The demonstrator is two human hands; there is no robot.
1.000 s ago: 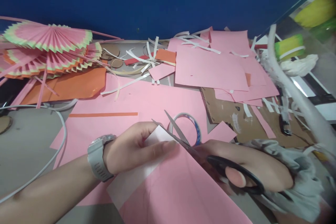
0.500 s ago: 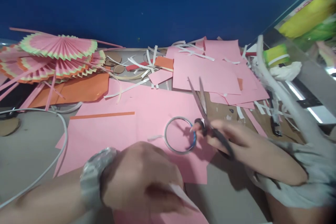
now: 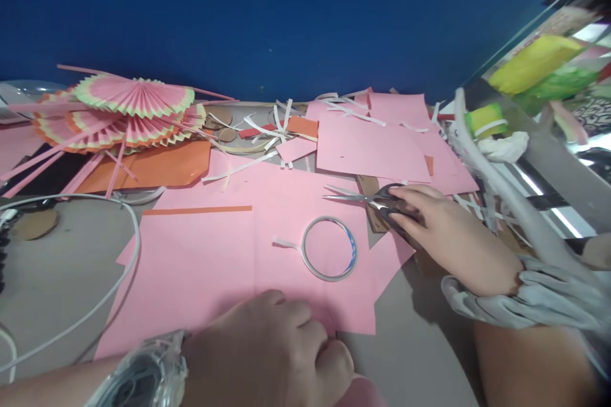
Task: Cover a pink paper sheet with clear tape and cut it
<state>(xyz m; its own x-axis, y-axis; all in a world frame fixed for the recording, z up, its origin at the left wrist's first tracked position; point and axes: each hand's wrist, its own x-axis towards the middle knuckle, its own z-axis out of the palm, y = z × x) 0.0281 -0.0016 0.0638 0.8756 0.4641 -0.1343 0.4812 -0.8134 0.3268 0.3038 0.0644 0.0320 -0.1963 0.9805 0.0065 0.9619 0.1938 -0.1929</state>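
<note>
My right hand [image 3: 443, 232] grips a pair of black-handled scissors [image 3: 375, 199], fingers in the handles. Slightly parted, the blades point left over the pink sheets. At the bottom, my left hand [image 3: 277, 356], with a clear watch on its wrist, is closed; its fingertips are hidden. From beneath it a piece of pink paper [image 3: 360, 394] sticks out. Between the hands a thin roll of white tape [image 3: 329, 217] lies flat, its loose end pointing left. A pink sheet with an orange strip [image 3: 198, 254] along its top edge rests left of the roll.
Folded paper fans [image 3: 138, 102] are piled at the back left on an orange sheet [image 3: 157, 165]. White paper strips [image 3: 281, 130] and stacked pink sheets [image 3: 372, 146] lie at the back. A white cable [image 3: 136, 254] loops at left. Blue panel [image 3: 267, 13] stands behind.
My right hand has moved right and away from the tape roll, and the scissors have turned from pointing up to pointing left. My left hand has lowered slightly, hiding the white strip on its paper.
</note>
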